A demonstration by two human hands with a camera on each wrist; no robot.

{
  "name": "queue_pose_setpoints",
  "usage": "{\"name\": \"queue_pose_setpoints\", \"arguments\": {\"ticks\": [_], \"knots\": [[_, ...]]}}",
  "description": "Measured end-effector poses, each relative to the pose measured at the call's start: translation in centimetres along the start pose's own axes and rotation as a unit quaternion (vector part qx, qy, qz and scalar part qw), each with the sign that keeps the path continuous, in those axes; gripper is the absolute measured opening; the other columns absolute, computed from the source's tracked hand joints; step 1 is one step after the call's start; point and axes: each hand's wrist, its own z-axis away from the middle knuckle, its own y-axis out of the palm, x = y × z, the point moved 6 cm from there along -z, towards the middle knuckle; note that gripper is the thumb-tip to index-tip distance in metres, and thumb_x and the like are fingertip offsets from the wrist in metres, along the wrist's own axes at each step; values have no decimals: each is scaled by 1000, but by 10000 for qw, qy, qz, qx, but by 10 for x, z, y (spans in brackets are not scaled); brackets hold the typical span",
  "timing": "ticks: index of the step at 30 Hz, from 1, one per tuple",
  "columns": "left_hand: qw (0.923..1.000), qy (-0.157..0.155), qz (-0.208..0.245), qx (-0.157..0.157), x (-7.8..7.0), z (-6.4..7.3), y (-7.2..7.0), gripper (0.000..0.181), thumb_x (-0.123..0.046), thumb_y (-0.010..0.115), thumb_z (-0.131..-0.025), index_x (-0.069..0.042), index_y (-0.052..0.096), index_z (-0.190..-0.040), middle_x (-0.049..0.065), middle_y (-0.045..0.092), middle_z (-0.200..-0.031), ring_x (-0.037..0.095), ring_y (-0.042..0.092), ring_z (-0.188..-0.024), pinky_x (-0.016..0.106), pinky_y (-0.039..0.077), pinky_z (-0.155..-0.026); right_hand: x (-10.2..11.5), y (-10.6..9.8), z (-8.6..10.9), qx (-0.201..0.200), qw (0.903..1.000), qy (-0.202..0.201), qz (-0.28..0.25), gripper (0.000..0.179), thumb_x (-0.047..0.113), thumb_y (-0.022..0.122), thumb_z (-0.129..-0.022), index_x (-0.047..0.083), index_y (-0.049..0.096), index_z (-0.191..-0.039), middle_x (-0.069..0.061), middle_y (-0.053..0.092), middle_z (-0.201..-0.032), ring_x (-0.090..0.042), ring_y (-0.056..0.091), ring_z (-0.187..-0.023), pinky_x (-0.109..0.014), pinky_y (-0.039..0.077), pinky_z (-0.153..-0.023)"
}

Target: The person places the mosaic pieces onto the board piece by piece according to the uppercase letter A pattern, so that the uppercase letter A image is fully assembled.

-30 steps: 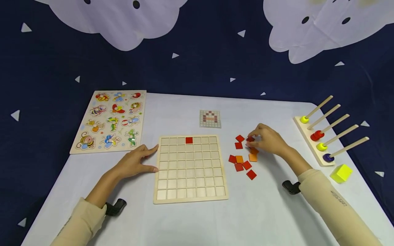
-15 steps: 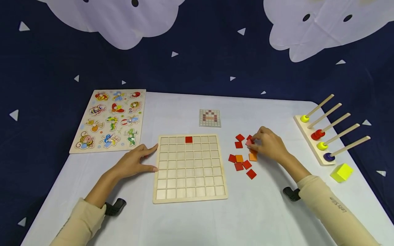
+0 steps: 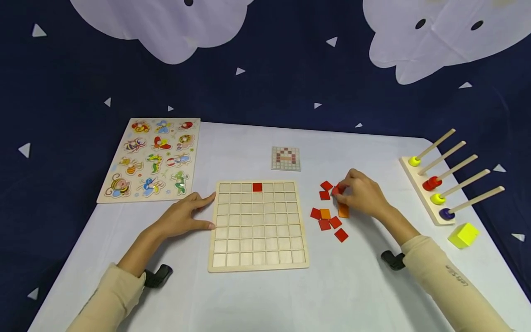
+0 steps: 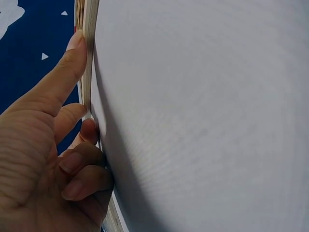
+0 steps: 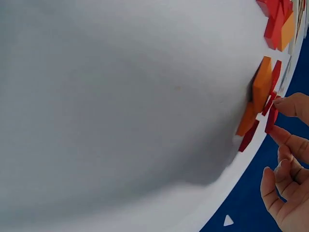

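- pinching a red tile (image 5: 272,116) between thumb and forefinger, the right hand (image 3: 362,193) bends over the right part of the tabletop (image 3: 257,299); its other fingers are loosely curled.
- this tile is right of the board (image 3: 259,221), at the far end of the loose tiles; whether it touches those under it, i cannot tell.
- the left hand (image 3: 182,219) has thumb and forefinger spread, their tips touching the board's left edge without grasping it; the other fingers curl loosely.
- the board lies flat, a grid with a placed tile (image 3: 257,187), also red, in the middle of the far row.
- right of the board, four red tiles (image 3: 324,225) and one orange tile (image 3: 325,214) form the near group; two more reds (image 3: 325,195) lie farther off.
- two orange tiles (image 5: 262,82) are just beside the right hand.
- far of the board is a card (image 3: 286,158) with a red and orange pattern.
- at far left, a puzzle (image 3: 137,198) of insects.
- at right, a peg stand (image 3: 419,180) with yellow, red and purple beads, and a yellow block (image 3: 463,235) at its near end.
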Motion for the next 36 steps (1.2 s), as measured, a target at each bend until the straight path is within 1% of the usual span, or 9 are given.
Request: {"name": "queue_pose_setpoints", "arguments": {"ticks": [4, 8, 10, 16, 20, 26, 33, 36], "knots": [[10000, 8, -8, 3, 0, -1, 0, 90, -42, 84, -76, -11, 43, -150, 2, 41, -86, 15, 32, -71, 28, 28, -63, 10, 0, -7, 13, 9999, -138, -88, 21, 23, 82, -79, 4, 77, -87, -8, 56, -91, -21, 53, -81, -39, 48, -67], [10000, -6, 1, -5, 1, -1, 0, 90, -41, 85, -75, -11, 43, -150, 3, 42, -86, 15, 32, -72, 28, 29, -63, 26, 4, -16, 141, 9995, -260, -97, 23, 23, 82, -79, 3, 77, -90, -8, 55, -91, -20, 51, -79, -35, 45, -67], [10000, -1, 26, -3, 1, -2, 0, 90, -41, 85, -75, -11, 43, -150, 3, 42, -87, 15, 32, -72, 28, 28, -63, 35, 6, -22, 192, 9992, -353, -68, 26, 24, 83, -79, 2, 77, -93, -8, 56, -91, -19, 51, -80, -35, 46, -68], [10000, -1, 22, 2, 1, -2, 1, 90, -40, 85, -75, -11, 44, -149, 2, 42, -86, 15, 32, -72, 27, 28, -63, 66, 12, -36, 285, 9969, -720, -101, 25, 26, 82, -78, 5, 77, -92, -6, 56, -92, -18, 52, -79, -36, 49, -68], [10000, 9, -9, -10, 1, -2, 0, 90, -40, 85, -75, -11, 44, -149, 2, 42, -86, 15, 31, -71, 27, 28, -63, 85, 16, -43, 369, 9950, -914, -161, 28, 27, 82, -78, 5, 77, -94, -7, 57, -96, -18, 52, -82, -38, 50, -69], [10000, 18, -15, -32, 1, -1, 0, 89, -40, 85, -75, -12, 44, -149, 2, 41, -86, 14, 31, -71, 27, 28, -62, 112, 22, -54, 432, 9915, -1205, -240, 30, 29, 82, -79, 4, 78, -96, -5, 57, -94, -17, 51, -81, -35, 50, -68], [10000, 54, -16, -25, 2, -1, 0, 89, -42, 85, -76, -12, 44, -149, 2, 43, -87, 14, 31, -71, 27, 28, -62, 142, 31, -67, 472, 9860, -1567, -306, 23, 27, 80, -80, 7, 78, -93, -2, 57, -92, -16, 53, -80, -35, 52, -70], [10000, 80, 3, -20, 2, -2, 1, 89, -42, 84, -76, -12, 44, -149, 2, 44, -87, 14, 31, -71, 27, 28, -62, 153, 34, -71, 467, 9838, -1704, -287, 24, 28, 80, -81, 8, 78, -94, -2, 57, -92, -15, 55, -81, -34, 52, -69]]}}
